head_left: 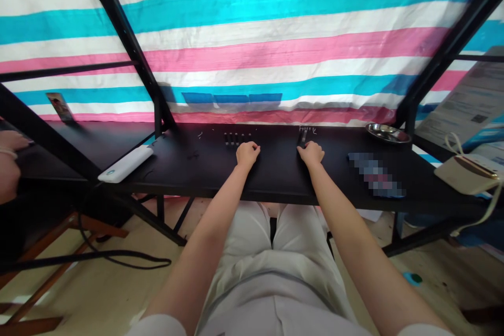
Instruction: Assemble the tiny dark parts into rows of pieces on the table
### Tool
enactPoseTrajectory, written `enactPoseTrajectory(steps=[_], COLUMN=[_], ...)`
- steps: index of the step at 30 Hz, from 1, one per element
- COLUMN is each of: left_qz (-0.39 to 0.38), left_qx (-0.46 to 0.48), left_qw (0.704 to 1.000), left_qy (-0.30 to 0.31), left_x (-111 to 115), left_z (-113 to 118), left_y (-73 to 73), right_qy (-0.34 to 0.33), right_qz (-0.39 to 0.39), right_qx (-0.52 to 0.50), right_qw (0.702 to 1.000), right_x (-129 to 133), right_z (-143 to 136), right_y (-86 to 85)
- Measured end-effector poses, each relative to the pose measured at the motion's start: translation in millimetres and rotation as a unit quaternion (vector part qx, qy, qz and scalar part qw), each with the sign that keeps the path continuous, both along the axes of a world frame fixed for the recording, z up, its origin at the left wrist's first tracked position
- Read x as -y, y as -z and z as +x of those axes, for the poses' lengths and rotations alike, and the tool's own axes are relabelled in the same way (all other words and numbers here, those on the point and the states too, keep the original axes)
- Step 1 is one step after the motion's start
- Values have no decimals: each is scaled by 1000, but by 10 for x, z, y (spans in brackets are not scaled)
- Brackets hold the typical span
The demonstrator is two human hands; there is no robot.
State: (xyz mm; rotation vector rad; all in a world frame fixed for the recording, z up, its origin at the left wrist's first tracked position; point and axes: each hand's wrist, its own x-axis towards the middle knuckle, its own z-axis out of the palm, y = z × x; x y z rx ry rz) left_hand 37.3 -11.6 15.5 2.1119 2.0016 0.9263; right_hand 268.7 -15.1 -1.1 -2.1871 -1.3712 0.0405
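Note:
My left hand [247,154] rests on the black tabletop, its fingers curled together; anything between them is too small to see. Just left of it stands a short row of small dark cylinders with pale ends [231,139]. Farther right, my right hand [312,153] is also closed, thumb and fingertips together at the near end of a group of small dark and silvery slim pieces [304,135]. Whether it grips one of them is hidden. Tiny pale bits lie behind both hands.
A white oblong device [126,164] lies at the table's left end. On the right are a shiny metal dish [388,134], a blurred-out blue object [376,175] and a beige pouch [466,173] with a strap. Black frame posts flank the table [189,176]. Another person's arm [10,163] shows far left.

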Motion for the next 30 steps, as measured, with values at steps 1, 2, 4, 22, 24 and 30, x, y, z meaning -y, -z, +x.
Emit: enactPoseTrajectory(steps=[1,2,4,22,24,30], left_qz=[6,13,28,46,42,37], left_qx=[-2,-6,-15,-37,-36,-33], left_qw=[1000,999,997,989,989,989], left_qy=[18,35,66,139,139,139], left_x=[25,49,89,142,141,133], left_z=[18,35,62,105,102,102], left_y=[-4,-8,-13,8,8,13], right_qy=[5,8,8,-23,-27,-53], right_qz=[-1,-3,-8,-33,-28,-20], right_qx=[-6,-10,-13,-30,-32,-24], right_qw=[1000,1000,1000,999,999,998], right_x=[-25,-51,-110,-497,-509,-467], right_z=[15,28,53,121,117,95], right_y=[2,3,2,26,28,22])
